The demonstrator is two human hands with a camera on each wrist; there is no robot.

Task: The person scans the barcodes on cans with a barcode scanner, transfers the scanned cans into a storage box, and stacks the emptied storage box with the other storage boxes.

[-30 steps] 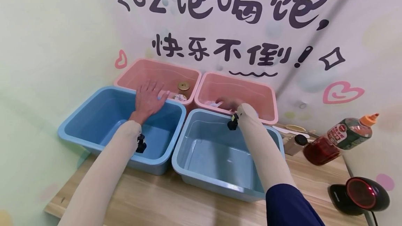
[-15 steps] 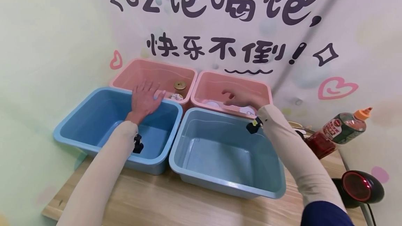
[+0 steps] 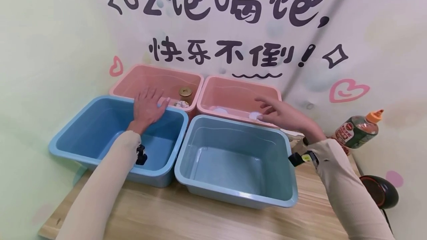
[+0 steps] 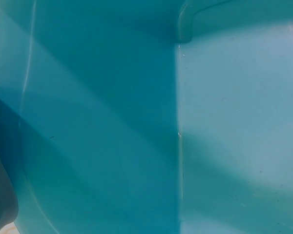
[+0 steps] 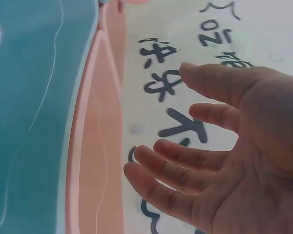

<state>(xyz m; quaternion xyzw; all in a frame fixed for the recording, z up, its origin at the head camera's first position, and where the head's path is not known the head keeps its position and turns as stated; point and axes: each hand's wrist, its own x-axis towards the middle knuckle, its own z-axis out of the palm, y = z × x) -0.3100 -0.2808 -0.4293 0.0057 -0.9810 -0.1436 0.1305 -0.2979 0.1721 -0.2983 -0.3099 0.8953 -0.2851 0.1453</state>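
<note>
My left hand (image 3: 148, 108) lies with spread fingers over the shared edge of the left blue bin (image 3: 90, 129) and the left pink bin (image 3: 150, 77) behind it. Inside that pink bin are a gold-topped can (image 3: 185, 92) and a white round printed thing (image 3: 181, 103). My right hand (image 3: 287, 116) is in the air at the right end of the right pink bin (image 3: 237, 90), fingers loosely bent and holding nothing; the right wrist view shows its bare palm. Two white round things (image 3: 255, 115) show partly in the right pink bin, their lower parts hidden by the rim.
The right blue bin (image 3: 230, 166) stands in front of the right pink one. At right are a squeeze bottle with an orange tip (image 3: 357, 132) and a black device (image 3: 383, 192). All stand on a wooden table (image 3: 186, 214) against a printed wall cloth (image 3: 213, 25).
My right hand has come up out of the right pink bin and moved right. A second white round thing there now shows. The left hand keeps its place on the edge.
</note>
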